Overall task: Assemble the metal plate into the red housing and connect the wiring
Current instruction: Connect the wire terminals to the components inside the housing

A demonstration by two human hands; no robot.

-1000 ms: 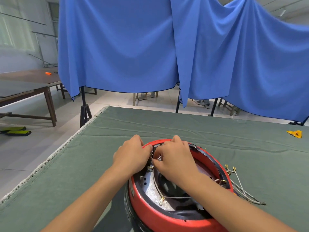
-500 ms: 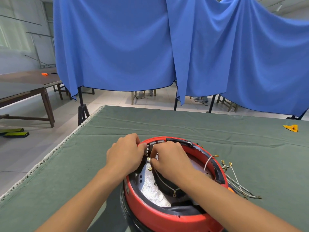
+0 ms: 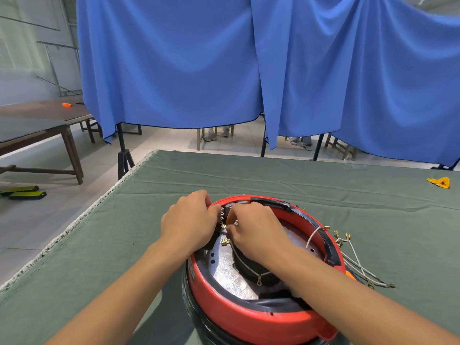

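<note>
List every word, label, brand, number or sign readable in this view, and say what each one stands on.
No text can be read anywhere in this view.
The red housing shows no legible label or brand.
The yellow object at the far right of the green table cloth bears a dark mark, too small and blurred to read.
The blue curtain is plain.

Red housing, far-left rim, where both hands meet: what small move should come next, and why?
Probably push a brass connector onto the terminal block: both the left hand and right hand are bunched there, and a loose brass connector lies just below.
</note>
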